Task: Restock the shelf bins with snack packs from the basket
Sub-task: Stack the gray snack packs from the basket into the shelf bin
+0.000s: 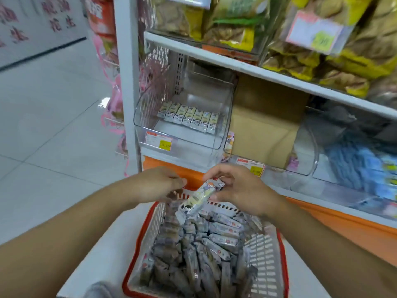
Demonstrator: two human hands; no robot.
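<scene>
Shop aisle, white shelving; clear bin (184,125) holds one short row of packs. Right hand (240,190) pinches a snack pack (199,198) above the full basket (133,265); left hand (159,183) loosely curled, empty. Pack looks light, crinkly, slippery: best held mid-body.

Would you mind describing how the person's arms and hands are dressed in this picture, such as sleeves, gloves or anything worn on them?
Both arms are bare along all that shows, with no sleeve in view. The left hand and the right hand wear no gloves. No watch, bracelet or ring is visible on either wrist or on the fingers that show, though the picture is somewhat blurred.
</scene>
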